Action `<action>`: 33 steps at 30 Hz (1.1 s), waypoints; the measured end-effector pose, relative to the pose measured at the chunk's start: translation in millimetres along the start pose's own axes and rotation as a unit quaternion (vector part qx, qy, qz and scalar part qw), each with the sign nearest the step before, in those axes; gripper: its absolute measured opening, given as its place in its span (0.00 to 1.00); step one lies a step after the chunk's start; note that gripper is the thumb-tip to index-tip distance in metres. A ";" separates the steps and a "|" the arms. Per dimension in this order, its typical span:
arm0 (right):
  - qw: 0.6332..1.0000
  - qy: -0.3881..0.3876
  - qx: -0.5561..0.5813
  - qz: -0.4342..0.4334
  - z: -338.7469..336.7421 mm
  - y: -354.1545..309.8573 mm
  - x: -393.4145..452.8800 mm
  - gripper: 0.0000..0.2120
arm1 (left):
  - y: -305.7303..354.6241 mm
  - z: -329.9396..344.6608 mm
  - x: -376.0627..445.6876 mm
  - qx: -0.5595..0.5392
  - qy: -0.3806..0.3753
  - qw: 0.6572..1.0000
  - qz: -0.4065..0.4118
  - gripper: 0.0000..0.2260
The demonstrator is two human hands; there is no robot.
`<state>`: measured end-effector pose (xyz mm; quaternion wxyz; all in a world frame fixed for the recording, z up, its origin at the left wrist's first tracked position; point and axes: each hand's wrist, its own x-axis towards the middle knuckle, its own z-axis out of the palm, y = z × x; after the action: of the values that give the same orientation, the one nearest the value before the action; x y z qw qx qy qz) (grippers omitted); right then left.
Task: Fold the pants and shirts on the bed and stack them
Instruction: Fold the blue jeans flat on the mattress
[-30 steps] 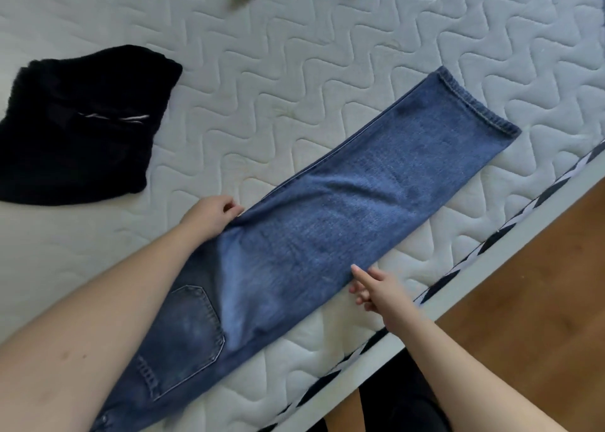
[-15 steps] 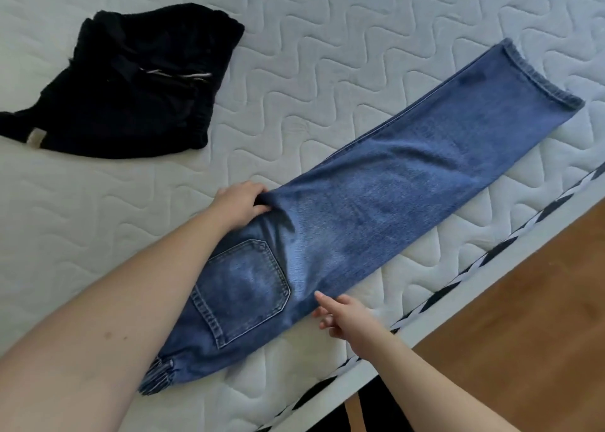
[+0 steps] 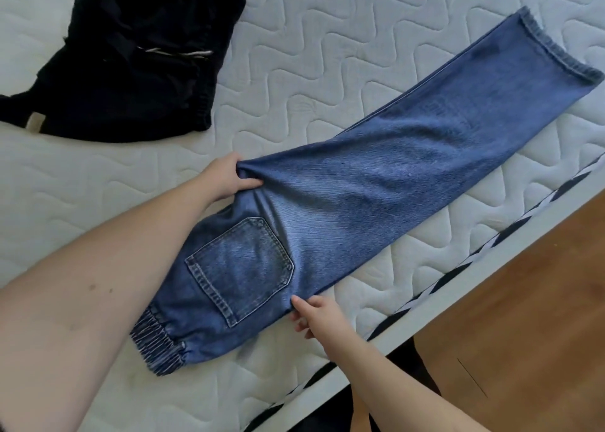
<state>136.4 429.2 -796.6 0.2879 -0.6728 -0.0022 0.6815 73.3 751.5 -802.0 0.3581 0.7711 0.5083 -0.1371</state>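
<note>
Two hands on jeans [image 3: 376, 182], laid on bed [image 3: 311, 71], long axis running from waistband near person out to hem far right. Left hand [image 3: 226, 179] fingers closed, pinching far edge; right hand [image 3: 319, 317] fingers curled at near edge (grip unclear). Black garment [image 3: 131, 64] well apart, left.

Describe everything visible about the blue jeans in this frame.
The blue jeans are faded denim, folded lengthwise and laid diagonally across the white quilted mattress. The elastic waistband sits at lower left, the stitched hem at upper right near the mattress edge, and a back pocket faces up. The left hand pinches the far edge, bunching the fabric. The right hand touches the near edge beside the pocket.
</note>
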 end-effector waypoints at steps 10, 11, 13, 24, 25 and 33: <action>0.999 0.041 -0.016 0.017 9.0 9.8 1.8 0.14 | -41.4 26.4 -35.3 -0.122 0.020 0.991 -0.050 0.14; 0.999 0.027 -0.008 0.020 11.7 9.7 1.4 0.15 | -47.4 25.5 -41.8 -0.096 0.011 0.994 -0.046 0.15; 1.000 0.006 -0.012 0.023 17.9 10.2 0.4 0.16 | -56.9 23.9 -55.8 -0.061 -0.023 0.998 -0.025 0.16; 0.999 0.033 -0.001 0.036 32.2 16.3 9.5 0.16 | -99.1 41.0 -93.5 -0.078 0.080 0.990 -0.086 0.09; 0.999 0.031 -0.002 0.035 32.0 16.7 10.3 0.16 | -102.8 41.7 -95.9 -0.101 0.106 0.985 -0.095 0.08; 0.998 0.035 -0.040 0.028 34.7 14.2 13.7 0.12 | -114.1 50.1 -102.8 -0.057 0.148 0.978 -0.134 0.07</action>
<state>100.0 436.0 -811.4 0.2414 -0.7068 -0.0002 0.6649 -65.5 672.2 -825.4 0.3009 0.6859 0.6614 -0.0387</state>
